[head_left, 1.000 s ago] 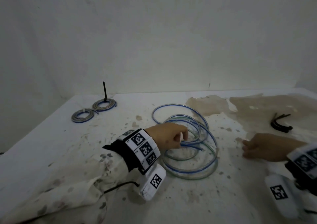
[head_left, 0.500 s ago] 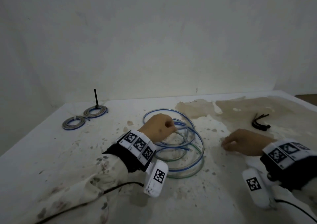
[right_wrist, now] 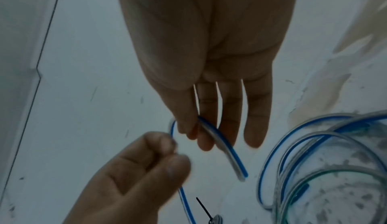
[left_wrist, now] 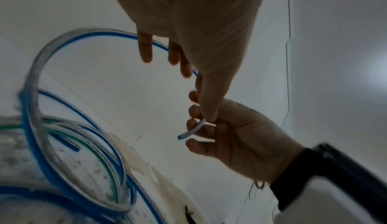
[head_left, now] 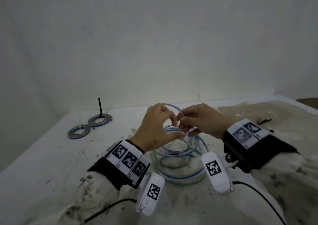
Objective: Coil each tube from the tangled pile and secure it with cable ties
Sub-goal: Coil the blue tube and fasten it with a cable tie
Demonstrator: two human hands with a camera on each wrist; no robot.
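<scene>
Room: a plain pale wall (head_left: 154, 44) rises straight behind the table's far edge.
Table (head_left: 43, 164): white, speckled and stained, with a brownish patch at far right; its left edge runs diagonally toward the near left, and bare surface lies open on the near left.
Tangled pile (head_left: 182, 159): loose loops of clear tube with blue and green stripes lie on the table centre, below and between both wrists.
Lifted tube (head_left: 173, 108): a blue-striped strand arches up from the pile between the hands; its cut end (right_wrist: 243, 176) points down toward the table.
Left hand (head_left: 154, 130): raised above the pile, thumb and fingertips pinched on the arching strand.
Right hand (head_left: 203, 121): just beside the left, thumb and forefinger clamped on the strand near its free end, the other fingers straight and slightly apart.
Finished coils (head_left: 89, 126): two flat tied coils lie side by side at far left, well apart from the hands, a black tie tail (head_left: 100, 106) standing upright on the farther one.
Cable ties (head_left: 263, 121): a dark bundle at far right, behind the right wrist.
</scene>
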